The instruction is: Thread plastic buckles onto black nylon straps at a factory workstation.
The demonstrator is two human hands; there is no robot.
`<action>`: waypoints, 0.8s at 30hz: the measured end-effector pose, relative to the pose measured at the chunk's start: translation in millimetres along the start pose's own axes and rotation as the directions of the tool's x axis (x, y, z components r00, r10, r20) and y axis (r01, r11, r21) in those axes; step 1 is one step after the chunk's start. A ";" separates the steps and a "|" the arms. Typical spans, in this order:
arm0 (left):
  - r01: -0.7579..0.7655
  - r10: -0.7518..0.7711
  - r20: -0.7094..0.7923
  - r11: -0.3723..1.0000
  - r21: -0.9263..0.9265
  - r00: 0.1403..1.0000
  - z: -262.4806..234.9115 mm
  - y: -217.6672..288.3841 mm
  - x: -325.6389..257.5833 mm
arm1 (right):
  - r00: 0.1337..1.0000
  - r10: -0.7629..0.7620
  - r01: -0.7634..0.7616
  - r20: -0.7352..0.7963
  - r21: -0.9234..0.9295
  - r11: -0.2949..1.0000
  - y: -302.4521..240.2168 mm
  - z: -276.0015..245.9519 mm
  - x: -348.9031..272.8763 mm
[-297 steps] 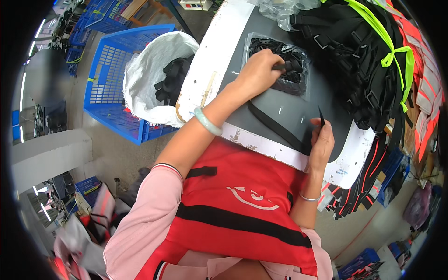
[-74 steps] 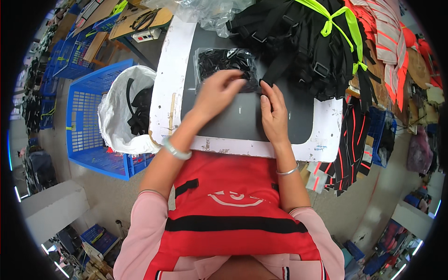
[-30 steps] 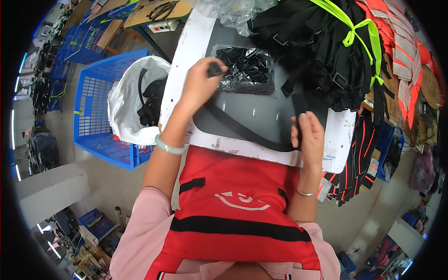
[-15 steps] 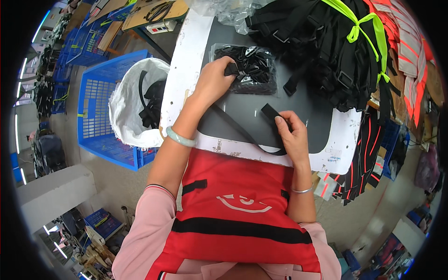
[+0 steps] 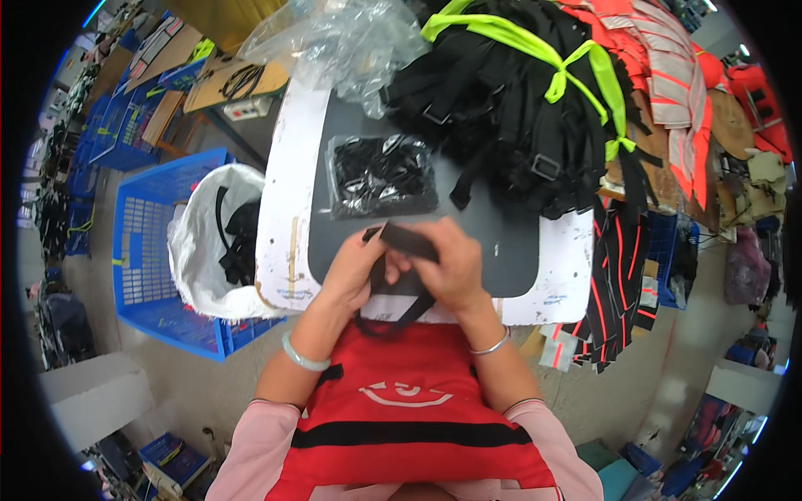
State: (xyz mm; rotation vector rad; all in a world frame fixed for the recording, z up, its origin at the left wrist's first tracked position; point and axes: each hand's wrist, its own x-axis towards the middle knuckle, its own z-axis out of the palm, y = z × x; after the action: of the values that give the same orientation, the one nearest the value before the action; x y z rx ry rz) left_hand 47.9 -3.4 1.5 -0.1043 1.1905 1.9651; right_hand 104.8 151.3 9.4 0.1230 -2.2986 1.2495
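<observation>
Both hands are brought close together over the near edge of a dark-topped table [image 5: 501, 267]. My left hand [image 5: 354, 265] is closed at one end of a black webbing strap [image 5: 409, 242], where a small dark piece, perhaps a buckle, is partly hidden by the fingers. My right hand [image 5: 451, 263] pinches the strap's other part, and the rest of it loops down below the hands against the red apron [image 5: 401, 359]. Just beyond them lies a clear plastic bag of small black plastic parts [image 5: 383, 177]. Farther right is a large bundle of black straps with buckles [image 5: 518, 108].
A neon yellow-green band [image 5: 560, 71] ties the strap bundle. Crumpled clear plastic [image 5: 342, 50] lies at the back. At left, a white sack [image 5: 196, 267] with black straps stands in a blue crate [image 5: 150, 242]. Red-striped black strips [image 5: 610, 292] hang at right.
My left hand has come back from the bag of parts toward me. My right hand has moved left to meet it, and the strap now hangs in a loop beneath them.
</observation>
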 end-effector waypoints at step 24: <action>-0.173 0.127 0.139 0.900 0.401 0.982 8.3 11.7 -27.9 | 0.913 0.402 -0.407 0.069 0.146 0.901 -18.3 -27.6 -24.5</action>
State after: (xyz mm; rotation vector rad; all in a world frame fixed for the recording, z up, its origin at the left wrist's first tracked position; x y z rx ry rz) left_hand 61.1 -16.3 26.9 0.3196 1.5501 1.7768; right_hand 142.7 159.1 23.8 -0.2975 -2.3280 1.6465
